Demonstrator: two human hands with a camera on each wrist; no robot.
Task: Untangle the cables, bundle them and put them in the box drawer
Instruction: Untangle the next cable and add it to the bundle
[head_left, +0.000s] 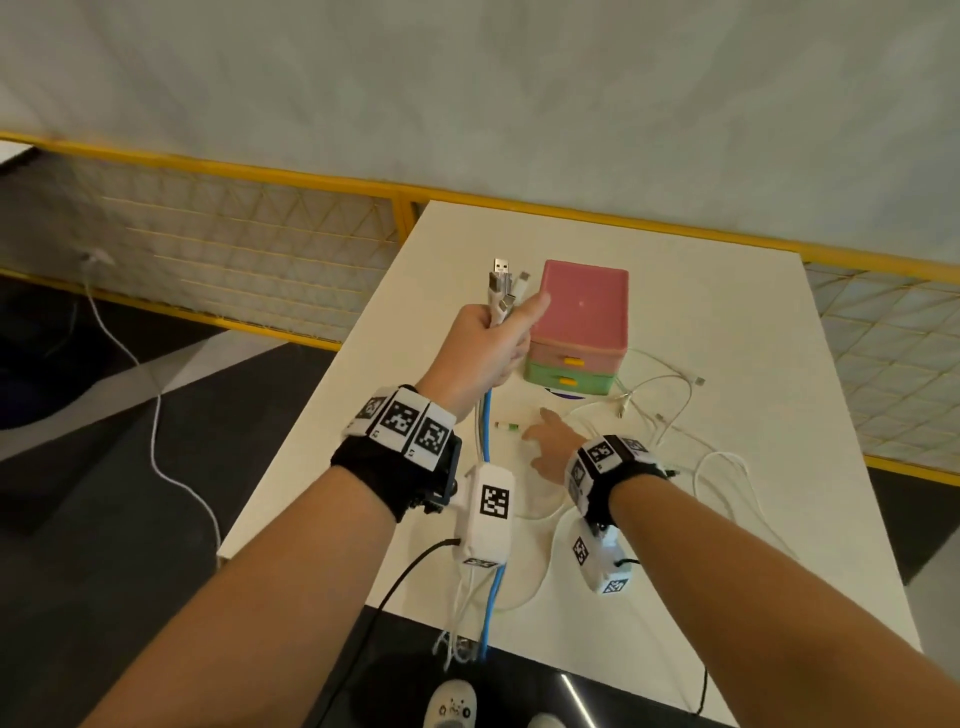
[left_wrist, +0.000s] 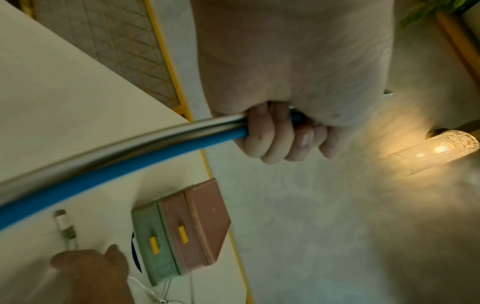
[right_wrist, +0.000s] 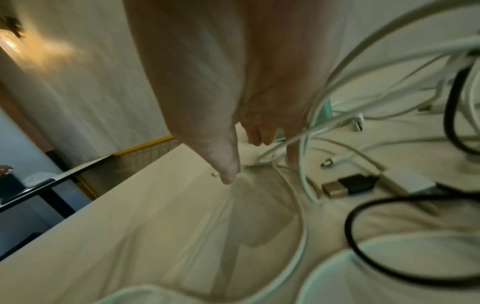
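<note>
The left hand (head_left: 485, 343) is gripping a gathered bunch of cables (head_left: 500, 291) in a fist at centre frame, USB plugs sticking up above the thumb, one blue cable (head_left: 487, 431) and white ones hanging straight down past the wrist and off the near table edge. So the bundle's long axis is running vertically in the frame. The right hand (head_left: 550, 447) is hovering low over the table with fingers spread and holding nothing, just right of the hanging strands. A small green-tipped tie (head_left: 507, 426) is lying between it and the blue cable, nearest this hand. Loose white cables (head_left: 670, 415) are sprawling to the right, still unbundled. The box drawer (head_left: 579, 327), pink tier over green, both closed, is standing just beyond the raised fist. The white table (head_left: 727, 322) is sitting against a yellow-framed mesh fence (head_left: 249, 244) across the upper frame, dark floor at the left.
</note>
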